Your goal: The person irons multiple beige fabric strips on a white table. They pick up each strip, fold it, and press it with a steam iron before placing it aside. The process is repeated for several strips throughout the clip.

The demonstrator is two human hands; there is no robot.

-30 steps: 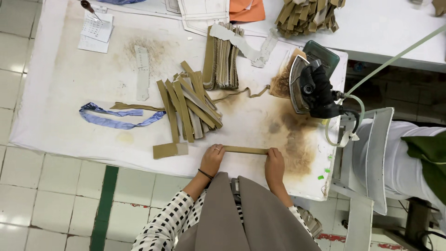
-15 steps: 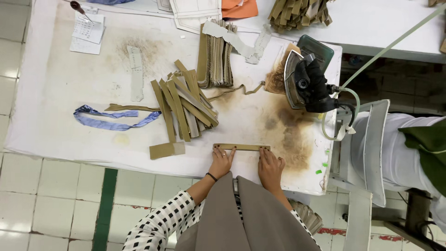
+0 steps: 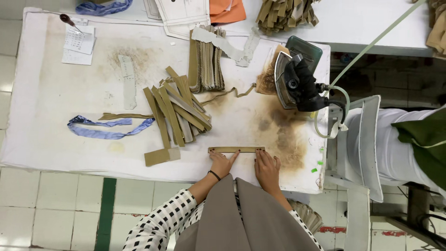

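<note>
White padded pressing table (image 3: 69,153), scorched brown toward its right end, fills the view, with tiled floor along the near side. Your 2 hands sit at the near edge: left hand (image 3: 222,163) and right hand (image 3: 266,166) both lie flat, fingers spread, pressing down on 1 narrow tan strip (image 3: 236,149) that lies level, parallel to the table's near edge. Nothing is clenched or pinched; you're pinning it with open palms and fingertips.

To the left, a loose fan of tan strips (image 3: 174,114) sprawls mid-table, and a neat upright stack (image 3: 206,60) stands beyond it, far side. Which heap is finished I can't tell, but judging by their bulk, this single strip looks like 1 of many, so the work seems somewhere in the middle.

The steam iron (image 3: 297,83) rests on the far right, well apart from your hands, its hose trailing off the right edge. A blue fabric band (image 3: 104,129) lies far left, clear of you.

Room to move: open cloth left of the strip up to a small tan offcut (image 3: 161,155); on the right, the scorched patch (image 3: 283,135) is bare, but the table's right edge is near your right hand.
</note>
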